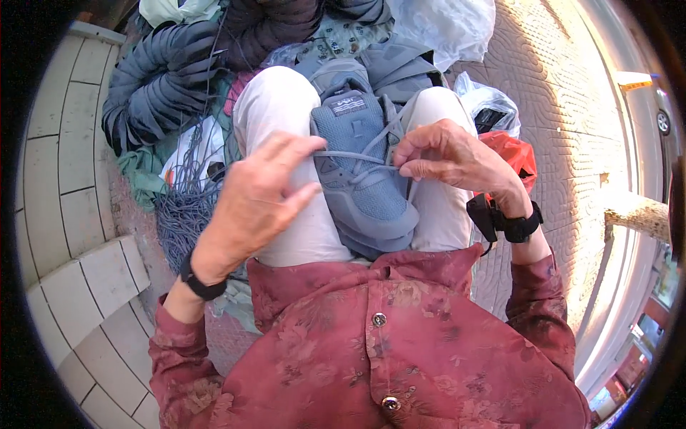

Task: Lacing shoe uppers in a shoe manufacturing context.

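Note:
A blue-grey sneaker (361, 154) rests on my lap between my thighs, toe toward my body, tongue pointing away. Grey shoelaces (350, 154) cross its top. My left hand (257, 204) hovers over my left thigh with fingers spread, its fingertips touching a lace strand at the shoe's left side. On the right, the fingers of my right hand (446, 157) are pinched on a lace end beside the shoe's right edge. Both wrists carry black bands.
Dark puffy jackets (161, 79) and a tangle of blue cord (186, 207) lie piled ahead on my left. Plastic bags (486, 107) and a red bag (514, 154) sit at my right knee. White bench slats (71, 214) run along the left; patterned paving (564, 121) lies right.

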Available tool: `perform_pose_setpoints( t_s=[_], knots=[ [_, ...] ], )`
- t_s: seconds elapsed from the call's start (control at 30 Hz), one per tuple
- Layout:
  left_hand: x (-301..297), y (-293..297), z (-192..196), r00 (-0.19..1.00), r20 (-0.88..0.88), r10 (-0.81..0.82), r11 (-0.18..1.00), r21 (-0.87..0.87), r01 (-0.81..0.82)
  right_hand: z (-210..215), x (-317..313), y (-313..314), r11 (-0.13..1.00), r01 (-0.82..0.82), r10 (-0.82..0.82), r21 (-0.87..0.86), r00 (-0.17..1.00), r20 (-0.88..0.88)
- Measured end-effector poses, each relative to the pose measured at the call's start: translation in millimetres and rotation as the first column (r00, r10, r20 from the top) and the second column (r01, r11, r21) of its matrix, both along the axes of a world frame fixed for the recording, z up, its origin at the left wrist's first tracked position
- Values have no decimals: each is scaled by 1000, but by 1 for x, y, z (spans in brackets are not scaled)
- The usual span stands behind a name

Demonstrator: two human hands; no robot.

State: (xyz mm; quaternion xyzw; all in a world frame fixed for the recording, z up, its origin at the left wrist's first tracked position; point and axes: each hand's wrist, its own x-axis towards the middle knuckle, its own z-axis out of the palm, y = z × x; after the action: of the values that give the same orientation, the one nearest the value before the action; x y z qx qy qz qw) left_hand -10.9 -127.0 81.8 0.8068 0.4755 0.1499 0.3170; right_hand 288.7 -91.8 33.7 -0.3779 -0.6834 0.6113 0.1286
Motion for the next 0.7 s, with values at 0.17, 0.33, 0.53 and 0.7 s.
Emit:
perform_pose_setpoints(
  t_s=[0.17, 0.33, 0.53, 0.7],
  knots=[
    [3, 3, -17, 995, 89, -53, 989, 139, 40, -5, 2, 1, 998, -47, 45, -32, 997, -55],
    [-14, -4, -22, 983, 182, 7, 981, 192, -42, -7, 3, 5, 998, -39, 42, 55, 998, -55],
    [-74, -34, -19, 836, 84, 543, 837, -139, -530, -7, 2, 8, 992, -70, 76, 102, 995, -60],
    [-83, -52, -24, 808, 138, 573, 818, -148, -555, -2, -4, 6, 968, -87, 99, 236, 994, -38]
  ],
)
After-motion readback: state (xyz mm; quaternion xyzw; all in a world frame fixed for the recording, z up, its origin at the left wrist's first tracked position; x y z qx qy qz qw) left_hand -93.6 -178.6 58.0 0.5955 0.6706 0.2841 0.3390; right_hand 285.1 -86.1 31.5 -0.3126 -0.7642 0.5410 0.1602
